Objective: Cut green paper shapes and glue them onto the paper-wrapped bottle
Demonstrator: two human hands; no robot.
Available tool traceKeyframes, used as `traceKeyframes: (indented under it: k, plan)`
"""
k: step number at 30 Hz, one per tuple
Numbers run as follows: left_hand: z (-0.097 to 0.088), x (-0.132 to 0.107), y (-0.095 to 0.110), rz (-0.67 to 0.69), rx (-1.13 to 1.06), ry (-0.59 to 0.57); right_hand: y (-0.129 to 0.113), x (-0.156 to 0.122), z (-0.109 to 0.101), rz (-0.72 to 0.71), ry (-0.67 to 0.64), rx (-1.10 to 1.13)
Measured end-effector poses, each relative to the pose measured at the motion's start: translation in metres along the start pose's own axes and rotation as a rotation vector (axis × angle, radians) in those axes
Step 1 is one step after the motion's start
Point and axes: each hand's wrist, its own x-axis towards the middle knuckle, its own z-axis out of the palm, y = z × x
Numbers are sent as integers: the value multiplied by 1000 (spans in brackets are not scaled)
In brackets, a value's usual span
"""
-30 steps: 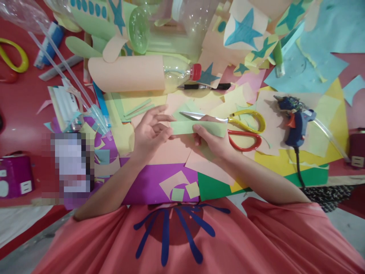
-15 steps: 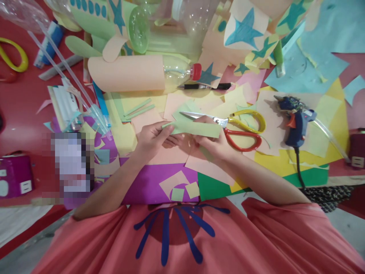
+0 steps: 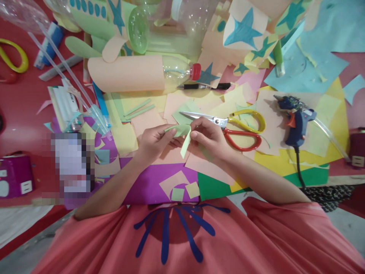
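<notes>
The strip (image 3: 182,131) was smooth, matt paper. The scissors (image 3: 223,122) had shiny metal blades (image 3: 201,116) and glossy, plastic-looking handles (image 3: 262,122). The far bottle (image 3: 175,72) was glossy plastic, its wrap (image 3: 125,74) matt paper; the near shirt (image 3: 114,243) was matt cloth.

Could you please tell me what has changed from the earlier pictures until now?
The green paper strip, earlier stretched out, is now bent, its right end turned down toward the person. The right hand is at the bend; the left hand keeps hold. The silver-bladed scissors, glue gun and red-capped bottle stayed in place.
</notes>
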Motion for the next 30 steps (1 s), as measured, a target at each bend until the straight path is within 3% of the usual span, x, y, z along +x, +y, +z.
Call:
traceKeyframes:
  k: [4, 8, 17, 30]
  plan:
    - [0, -2, 1, -1, 58, -2, 4, 0, -1, -9, -51, 22]
    - [2, -5, 1, -70, -55, -69, 6, 0, -2, -47, -73, 9]
    - [2, -7, -2, -76, -95, -121, 5, 0, -1, -48, -32, -2]
    - [-1, -5, -3, 13, -102, -19, 3, 0, 1, -38, 84, -25]
